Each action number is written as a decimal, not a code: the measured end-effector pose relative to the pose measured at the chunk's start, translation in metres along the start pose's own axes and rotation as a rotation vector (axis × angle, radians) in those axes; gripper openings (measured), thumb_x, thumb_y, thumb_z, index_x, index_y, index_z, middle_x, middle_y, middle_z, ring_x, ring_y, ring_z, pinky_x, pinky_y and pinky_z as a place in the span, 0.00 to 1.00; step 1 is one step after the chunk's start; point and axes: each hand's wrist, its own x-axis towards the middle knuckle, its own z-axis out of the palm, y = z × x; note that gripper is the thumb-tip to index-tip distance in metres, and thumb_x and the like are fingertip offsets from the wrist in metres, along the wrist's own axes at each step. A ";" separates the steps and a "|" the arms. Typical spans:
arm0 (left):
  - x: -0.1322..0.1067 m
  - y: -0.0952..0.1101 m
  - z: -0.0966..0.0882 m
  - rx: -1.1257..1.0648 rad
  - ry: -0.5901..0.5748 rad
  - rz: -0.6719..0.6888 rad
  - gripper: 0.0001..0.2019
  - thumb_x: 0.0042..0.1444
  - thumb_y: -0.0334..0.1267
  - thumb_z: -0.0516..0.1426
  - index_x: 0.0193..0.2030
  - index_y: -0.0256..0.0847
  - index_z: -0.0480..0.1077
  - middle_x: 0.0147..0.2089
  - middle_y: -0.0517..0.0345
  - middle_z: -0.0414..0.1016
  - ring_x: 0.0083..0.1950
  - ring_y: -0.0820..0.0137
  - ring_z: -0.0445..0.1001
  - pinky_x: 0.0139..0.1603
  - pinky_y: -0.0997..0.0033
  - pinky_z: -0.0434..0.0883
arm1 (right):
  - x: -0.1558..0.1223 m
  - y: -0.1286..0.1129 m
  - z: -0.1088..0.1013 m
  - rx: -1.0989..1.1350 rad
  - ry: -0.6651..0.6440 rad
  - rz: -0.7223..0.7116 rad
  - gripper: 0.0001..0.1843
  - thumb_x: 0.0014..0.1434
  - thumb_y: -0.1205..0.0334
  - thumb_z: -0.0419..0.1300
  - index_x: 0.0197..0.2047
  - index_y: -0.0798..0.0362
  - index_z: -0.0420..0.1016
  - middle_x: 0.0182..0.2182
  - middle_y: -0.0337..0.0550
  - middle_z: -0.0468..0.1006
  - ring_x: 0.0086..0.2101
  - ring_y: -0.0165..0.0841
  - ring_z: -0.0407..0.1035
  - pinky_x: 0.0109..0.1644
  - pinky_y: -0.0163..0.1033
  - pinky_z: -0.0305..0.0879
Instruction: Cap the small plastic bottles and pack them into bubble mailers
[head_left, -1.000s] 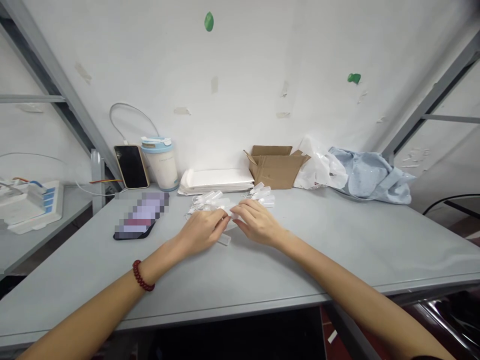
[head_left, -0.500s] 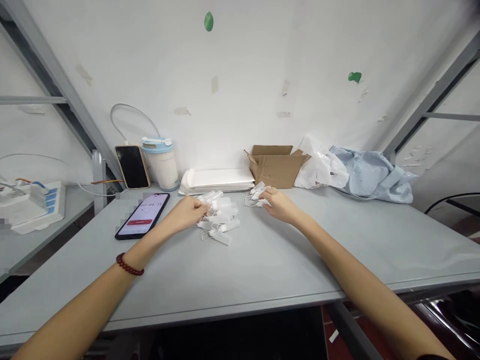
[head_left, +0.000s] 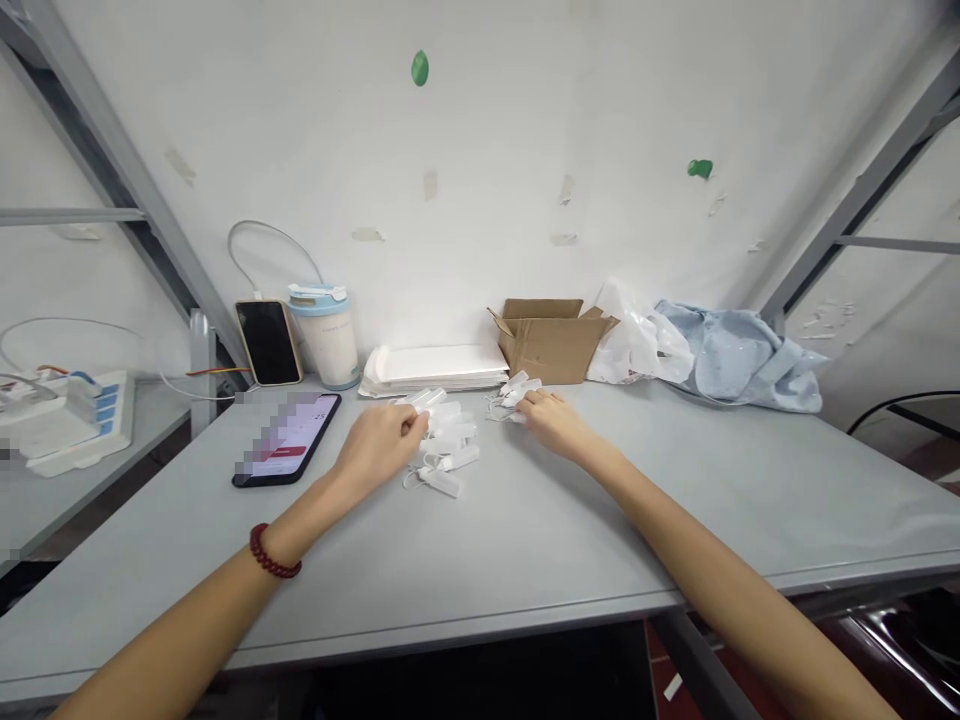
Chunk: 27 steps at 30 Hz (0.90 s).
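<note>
Surface: smooth, matt grey.
Small pieces: translucent white plastic, faintly glossy.
Box: brown cardboard, matt, rough.
Phone: glossy glass screen.
Bag: thin, shiny plastic.
Cloth: soft, crumpled pale-blue fabric.

2 arms show, both bare from the lower edge of the view up to the fingers. The left hand and the right hand carry no visible ring or glove. The left wrist wears 1 bracelet of small round dark red beads, strung in a single row and sitting close around the wrist. The beads look glossy and alike in size.
</note>
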 end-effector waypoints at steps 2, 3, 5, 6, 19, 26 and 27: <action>-0.005 0.006 0.003 -0.028 -0.022 0.039 0.19 0.56 0.43 0.46 0.16 0.41 0.47 0.16 0.63 0.52 0.20 0.74 0.50 0.25 0.71 0.47 | -0.001 -0.002 0.001 -0.009 0.013 0.001 0.14 0.51 0.80 0.51 0.38 0.58 0.70 0.39 0.57 0.74 0.42 0.43 0.67 0.41 0.42 0.61; -0.007 0.009 0.004 -0.050 -0.039 0.053 0.19 0.56 0.43 0.46 0.16 0.41 0.47 0.16 0.64 0.52 0.20 0.74 0.50 0.24 0.71 0.47 | -0.002 -0.003 0.002 -0.011 0.024 0.003 0.15 0.51 0.81 0.50 0.38 0.58 0.70 0.37 0.57 0.74 0.40 0.43 0.68 0.40 0.42 0.61; -0.009 0.014 0.005 -0.108 -0.066 0.068 0.19 0.55 0.42 0.46 0.16 0.41 0.46 0.16 0.64 0.52 0.20 0.74 0.51 0.24 0.72 0.48 | -0.004 -0.006 0.002 -0.008 0.052 -0.002 0.18 0.50 0.83 0.48 0.39 0.58 0.69 0.35 0.57 0.74 0.39 0.42 0.69 0.40 0.42 0.61; -0.010 0.015 0.005 -0.136 -0.074 0.068 0.19 0.55 0.42 0.46 0.16 0.41 0.46 0.16 0.64 0.52 0.20 0.74 0.51 0.24 0.72 0.49 | -0.005 -0.007 0.001 -0.006 0.068 -0.008 0.19 0.50 0.83 0.47 0.41 0.58 0.68 0.36 0.56 0.74 0.39 0.42 0.69 0.40 0.41 0.62; -0.005 0.015 0.000 -0.501 -0.209 -0.120 0.15 0.55 0.47 0.49 0.35 0.38 0.69 0.20 0.63 0.67 0.19 0.74 0.62 0.22 0.75 0.59 | -0.018 -0.034 -0.022 0.576 0.333 -0.138 0.14 0.63 0.68 0.44 0.52 0.55 0.57 0.46 0.54 0.69 0.42 0.38 0.67 0.40 0.43 0.66; -0.005 0.013 0.002 -0.638 -0.212 -0.134 0.17 0.56 0.49 0.49 0.42 0.37 0.67 0.24 0.61 0.69 0.18 0.76 0.61 0.21 0.76 0.60 | -0.022 -0.045 -0.027 0.652 0.386 -0.246 0.13 0.64 0.67 0.44 0.51 0.55 0.58 0.43 0.53 0.70 0.41 0.37 0.67 0.42 0.44 0.67; -0.005 0.013 0.002 -0.636 -0.206 -0.130 0.16 0.56 0.49 0.49 0.40 0.37 0.67 0.24 0.61 0.69 0.18 0.76 0.61 0.21 0.76 0.60 | -0.022 -0.046 -0.027 0.653 0.381 -0.244 0.13 0.64 0.67 0.44 0.51 0.55 0.58 0.43 0.53 0.70 0.41 0.37 0.67 0.41 0.44 0.67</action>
